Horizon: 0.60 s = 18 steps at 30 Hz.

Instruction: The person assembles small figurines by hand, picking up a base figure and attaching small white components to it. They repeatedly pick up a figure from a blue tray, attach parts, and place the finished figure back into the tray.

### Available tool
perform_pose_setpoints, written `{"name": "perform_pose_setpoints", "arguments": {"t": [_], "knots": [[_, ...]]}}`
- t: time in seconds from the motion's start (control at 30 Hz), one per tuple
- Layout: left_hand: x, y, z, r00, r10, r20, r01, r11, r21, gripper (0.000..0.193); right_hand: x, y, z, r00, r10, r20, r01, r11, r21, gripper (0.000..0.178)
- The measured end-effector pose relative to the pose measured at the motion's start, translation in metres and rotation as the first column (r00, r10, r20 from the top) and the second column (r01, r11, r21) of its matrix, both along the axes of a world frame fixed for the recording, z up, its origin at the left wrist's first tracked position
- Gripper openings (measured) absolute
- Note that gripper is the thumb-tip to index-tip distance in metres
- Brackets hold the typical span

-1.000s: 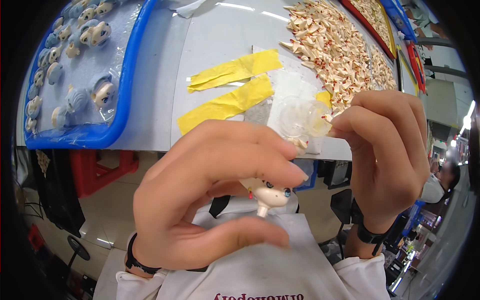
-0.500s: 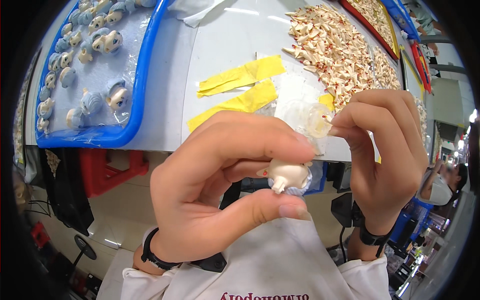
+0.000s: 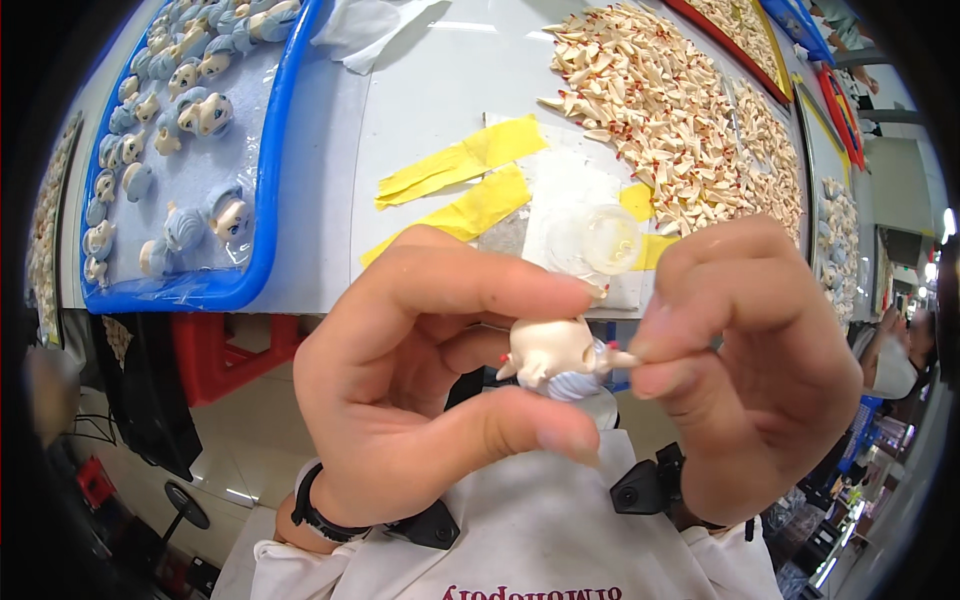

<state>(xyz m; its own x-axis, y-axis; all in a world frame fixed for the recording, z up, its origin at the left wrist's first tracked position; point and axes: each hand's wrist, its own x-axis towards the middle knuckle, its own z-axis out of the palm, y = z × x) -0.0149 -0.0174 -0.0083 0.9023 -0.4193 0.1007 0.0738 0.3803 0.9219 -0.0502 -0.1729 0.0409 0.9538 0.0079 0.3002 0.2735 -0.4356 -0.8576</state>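
My left hand [image 3: 440, 380] is closed on a small doll head [image 3: 552, 345], gripped between thumb and fingers. The head is cream with pale blue-grey ridged hair and a small pointed piece with a red spot on its left side. At its right side, my right hand [image 3: 740, 360] pinches a small cream pointed piece [image 3: 622, 358], its red end against or very near the head; contact is hard to tell. Just beyond the hands, a clear round cup [image 3: 610, 240] stands on a white sheet [image 3: 560, 200] on the table.
At the left, a blue tray [image 3: 262, 230] holds several doll heads. A large pile of cream red-tipped pieces [image 3: 670, 110] covers the table's far right. Yellow tape strips [image 3: 460, 160] lie mid-table. Below the table edge stands a red stool [image 3: 225, 360].
My right hand has come from the clear cup toward me, bringing the small pointed piece to the doll head's right side. The left hand has turned the head slightly.
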Motion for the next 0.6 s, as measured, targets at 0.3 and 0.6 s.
{"name": "perform_pose_setpoints", "arguments": {"t": [0.3,0.6], "knots": [[0.0,0.006,-0.005,0.995,-0.009,0.095,0.008,1.0,0.017,0.06,0.007,0.002,0.013,0.989,0.081,0.123,-0.021,0.904,-0.426,0.018],[0.011,0.005,0.001,0.877,-0.026,0.479,-0.09,0.972,0.218,0.047,-0.003,-0.012,0.002,0.997,0.069,-0.032,-0.068,0.997,0.022,0.042]]}}
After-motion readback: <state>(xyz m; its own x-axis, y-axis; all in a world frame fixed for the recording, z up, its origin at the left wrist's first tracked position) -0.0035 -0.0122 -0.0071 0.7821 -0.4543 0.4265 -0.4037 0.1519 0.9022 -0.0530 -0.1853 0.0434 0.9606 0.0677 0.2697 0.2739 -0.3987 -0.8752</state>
